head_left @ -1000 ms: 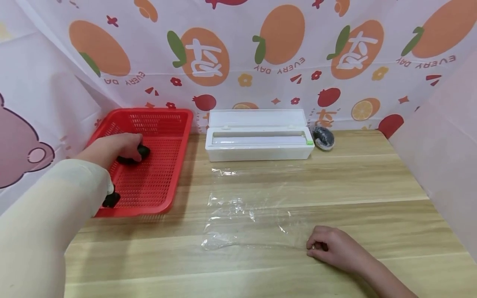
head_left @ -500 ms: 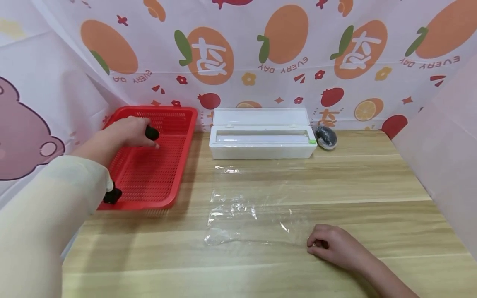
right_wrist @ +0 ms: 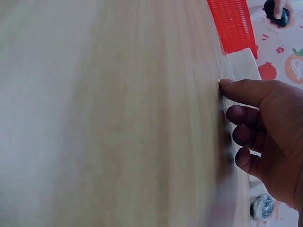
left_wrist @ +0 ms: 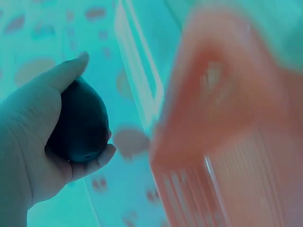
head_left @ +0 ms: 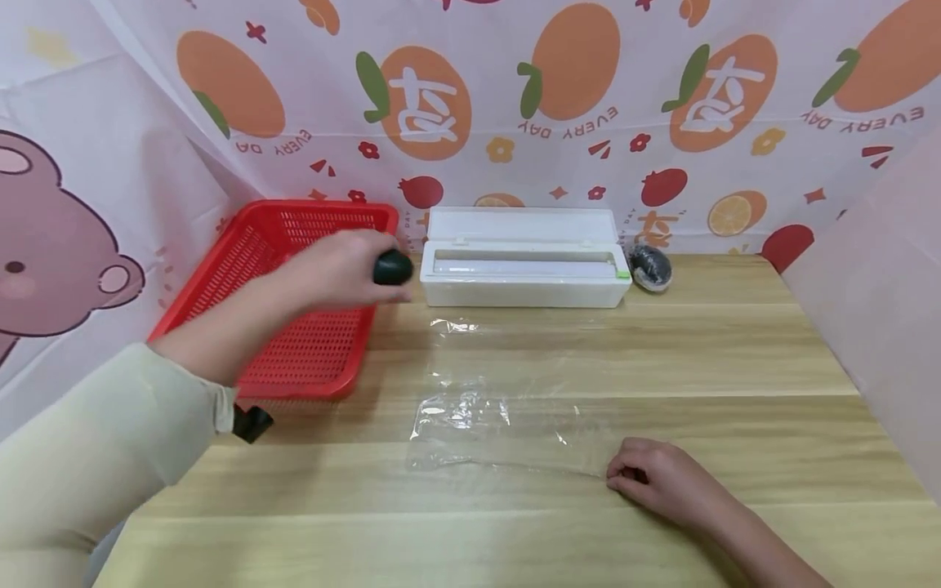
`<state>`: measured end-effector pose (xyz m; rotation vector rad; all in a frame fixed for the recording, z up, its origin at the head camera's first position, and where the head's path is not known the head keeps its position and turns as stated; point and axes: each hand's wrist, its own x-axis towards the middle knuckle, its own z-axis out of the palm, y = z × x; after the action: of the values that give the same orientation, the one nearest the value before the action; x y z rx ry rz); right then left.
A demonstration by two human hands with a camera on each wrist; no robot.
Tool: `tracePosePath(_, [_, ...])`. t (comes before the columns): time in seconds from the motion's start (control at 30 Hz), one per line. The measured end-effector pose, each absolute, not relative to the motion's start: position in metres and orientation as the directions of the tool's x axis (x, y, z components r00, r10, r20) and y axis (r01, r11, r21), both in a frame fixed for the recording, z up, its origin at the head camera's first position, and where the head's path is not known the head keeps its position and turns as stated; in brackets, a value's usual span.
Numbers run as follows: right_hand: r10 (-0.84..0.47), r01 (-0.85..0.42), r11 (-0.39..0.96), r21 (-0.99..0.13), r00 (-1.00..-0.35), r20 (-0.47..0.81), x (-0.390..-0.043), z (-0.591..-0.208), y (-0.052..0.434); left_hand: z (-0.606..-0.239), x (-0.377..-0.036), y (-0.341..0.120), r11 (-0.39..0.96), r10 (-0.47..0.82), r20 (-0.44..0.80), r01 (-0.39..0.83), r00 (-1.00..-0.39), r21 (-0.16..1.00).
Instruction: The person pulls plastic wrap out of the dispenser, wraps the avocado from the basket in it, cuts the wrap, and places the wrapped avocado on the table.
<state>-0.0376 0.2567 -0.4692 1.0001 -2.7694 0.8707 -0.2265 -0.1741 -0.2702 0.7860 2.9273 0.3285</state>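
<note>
Fruit-print cloth backdrop, wooden bench. Left hand grips a dark rounded object above the right edge of the red perforated plastic basket, just left of the white plastic wrap dispenser box. Left wrist view is blurred and colour-shifted; object half covered by fingers, kind unclear. Right hand rests on the bench with fingers curled, touching the corner of the clear cling film sheet; pinch or not, can't tell. Film-wrapped dark ball sits right of the box.
</note>
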Motion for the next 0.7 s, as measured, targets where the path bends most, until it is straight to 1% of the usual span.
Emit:
tracePosePath(0.13, [-0.571,-0.600,0.646,-0.472,-0.790,0.224,-0.039,-0.467,0.256,-0.287,-0.196,-0.136,0.785,0.587,-0.018,0.563,-0.809,0.259])
tracePosePath(0.27, [-0.570,-0.587,0.656,-0.474,-0.798,0.198,-0.039,-0.466,0.255,-0.315,-0.174,-0.104,0.733,0.655,-0.035,0.623,-0.755,0.274])
tracePosePath(0.5, [-0.567,-0.574,0.654,-0.493,-0.803,0.183,-0.040,-0.465,0.254,-0.367,-0.150,-0.063,0.732,0.676,-0.114,0.645,-0.728,0.220])
tracePosePath(0.7, [-0.567,-0.572,0.653,-0.496,-0.804,0.180,-0.040,-0.466,0.255,-0.393,-0.135,-0.040,0.695,0.717,-0.126,0.690,-0.685,0.204])
